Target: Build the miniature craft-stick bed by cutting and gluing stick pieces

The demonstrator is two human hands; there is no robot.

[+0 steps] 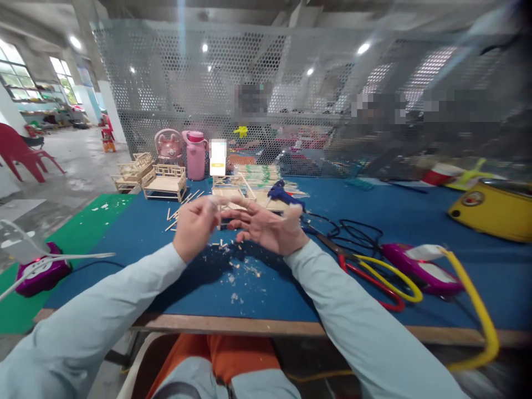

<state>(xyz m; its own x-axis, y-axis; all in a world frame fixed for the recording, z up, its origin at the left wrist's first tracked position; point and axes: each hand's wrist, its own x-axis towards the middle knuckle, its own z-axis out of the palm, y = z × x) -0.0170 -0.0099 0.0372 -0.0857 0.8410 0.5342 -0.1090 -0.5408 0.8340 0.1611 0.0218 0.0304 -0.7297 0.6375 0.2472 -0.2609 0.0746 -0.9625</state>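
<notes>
Nearest are the pale sleeves (347, 310) and orange trousers (245, 354). Over the blue table (270, 299), the left hand (197, 224) is curled; I cannot tell if it pinches something. The right hand (276, 228) is spread, with nothing seen in it. On their far side is a small stick-built frame (228, 192), partly hidden. Probably it is light, rather stiff, but fragile at joints; better to hold it low, by both sides of its base.
</notes>
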